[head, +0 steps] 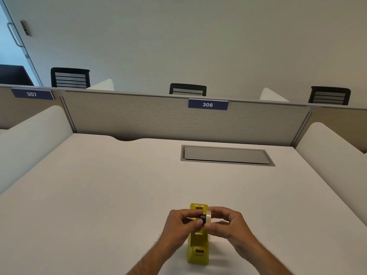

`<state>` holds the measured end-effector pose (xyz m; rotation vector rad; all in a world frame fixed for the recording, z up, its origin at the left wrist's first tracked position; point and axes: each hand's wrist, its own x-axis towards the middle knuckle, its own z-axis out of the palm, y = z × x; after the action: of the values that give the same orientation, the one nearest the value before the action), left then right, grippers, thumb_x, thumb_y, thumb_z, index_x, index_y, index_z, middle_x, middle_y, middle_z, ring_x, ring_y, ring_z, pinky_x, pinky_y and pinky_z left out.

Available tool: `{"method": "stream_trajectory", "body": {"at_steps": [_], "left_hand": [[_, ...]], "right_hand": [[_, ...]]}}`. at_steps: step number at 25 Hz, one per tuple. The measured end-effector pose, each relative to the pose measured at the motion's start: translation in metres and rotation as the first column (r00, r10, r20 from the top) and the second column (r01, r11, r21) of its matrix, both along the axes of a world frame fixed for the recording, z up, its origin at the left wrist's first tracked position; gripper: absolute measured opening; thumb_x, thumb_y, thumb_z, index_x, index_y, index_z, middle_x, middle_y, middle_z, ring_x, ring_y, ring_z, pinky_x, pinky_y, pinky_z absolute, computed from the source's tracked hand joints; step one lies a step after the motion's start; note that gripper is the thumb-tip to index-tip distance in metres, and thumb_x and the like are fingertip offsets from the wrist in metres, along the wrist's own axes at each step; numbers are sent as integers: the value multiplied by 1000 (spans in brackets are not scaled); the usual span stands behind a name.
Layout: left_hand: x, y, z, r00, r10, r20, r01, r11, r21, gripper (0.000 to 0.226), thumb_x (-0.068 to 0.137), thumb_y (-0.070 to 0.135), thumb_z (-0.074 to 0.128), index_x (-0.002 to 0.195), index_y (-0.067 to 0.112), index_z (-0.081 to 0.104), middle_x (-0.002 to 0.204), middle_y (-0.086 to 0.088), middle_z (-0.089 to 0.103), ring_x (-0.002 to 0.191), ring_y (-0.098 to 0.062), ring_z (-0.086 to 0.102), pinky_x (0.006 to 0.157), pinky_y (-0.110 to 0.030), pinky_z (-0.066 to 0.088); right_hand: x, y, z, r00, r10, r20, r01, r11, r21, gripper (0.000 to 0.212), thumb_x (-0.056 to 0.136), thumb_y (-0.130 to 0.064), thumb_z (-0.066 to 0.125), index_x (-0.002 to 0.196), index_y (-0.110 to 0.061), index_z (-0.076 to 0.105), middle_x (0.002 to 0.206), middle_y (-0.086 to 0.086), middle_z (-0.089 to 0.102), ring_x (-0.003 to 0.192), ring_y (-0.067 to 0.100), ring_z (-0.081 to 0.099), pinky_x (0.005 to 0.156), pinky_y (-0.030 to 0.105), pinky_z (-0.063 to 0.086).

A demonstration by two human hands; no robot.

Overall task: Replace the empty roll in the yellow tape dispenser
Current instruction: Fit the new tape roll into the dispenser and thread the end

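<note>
The yellow tape dispenser (pixel 197 249) stands lengthwise on the white desk (pixel 99 195) near its front edge. Both hands meet just above its middle. My left hand (pixel 179 225) pinches a small black hub (pixel 203 217) between thumb and fingers. My right hand (pixel 228 223) holds a pale, translucent tape roll (pixel 208 216) pressed against that hub. Whether the hub sits inside the roll's core is hidden by the fingers. The dispenser's middle cradle is covered by the hands.
A grey hinged cable cover (pixel 226 155) is set into the desk at the back right. A grey partition (pixel 158 116) with a "306" label closes the far side. White side dividers (pixel 337 155) flank the desk. Black chairs (pixel 187 89) stand beyond.
</note>
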<state>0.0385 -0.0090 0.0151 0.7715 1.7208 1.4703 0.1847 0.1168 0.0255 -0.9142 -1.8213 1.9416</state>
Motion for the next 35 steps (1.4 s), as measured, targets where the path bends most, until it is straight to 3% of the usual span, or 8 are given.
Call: {"method": "stream_trajectory", "body": {"at_steps": [5,15,18,23,28,35], "left_hand": [[-1,0,-3,1000,19,-6,-19,1000,11,29,85,0,70,109,17,76,102,-3,79,91,-22,76,86,-43,62],[0,1,-5,984,-39,-176,34,999,-34,35,87,9,70,101,39,77,108,8,75,97,-16,72,87,-36,62],[-1,1,-7,978,-42,-206,30,998,-64,37,88,8,68,103,41,76,109,10,74,96,-14,72,88,-34,61],[-11,2,-12,969,11,-246,-34,995,-91,42,83,4,70,113,34,73,114,11,74,90,-10,74,87,-32,61],[-17,0,-17,937,43,-347,-99,984,-146,38,81,13,78,115,29,71,112,15,67,89,-8,71,70,-11,54],[-14,1,-29,918,11,-396,-89,980,-178,34,82,19,79,115,24,72,118,5,68,90,-12,70,80,-19,58]], "right_hand": [[-3,-2,2,1000,1,-4,-1,1000,-6,48,64,-3,90,108,-13,73,109,15,72,90,34,74,81,47,62],[-10,-1,-2,995,91,34,-93,994,55,55,60,3,91,108,-14,73,106,11,75,91,33,75,89,55,57],[-16,-2,-3,989,80,124,-102,978,180,55,57,-4,94,104,-24,73,108,4,73,86,24,76,86,50,60],[-24,-3,2,968,30,248,-147,871,469,48,58,-26,94,96,-40,68,99,-12,73,86,10,69,75,25,59],[-32,2,-3,945,5,327,-195,810,552,56,61,-33,91,112,-35,67,103,-14,70,85,8,63,68,16,51],[-33,5,-14,938,-18,345,-212,758,617,62,61,-34,90,118,-34,66,111,-15,56,92,5,53,75,13,45]]}}
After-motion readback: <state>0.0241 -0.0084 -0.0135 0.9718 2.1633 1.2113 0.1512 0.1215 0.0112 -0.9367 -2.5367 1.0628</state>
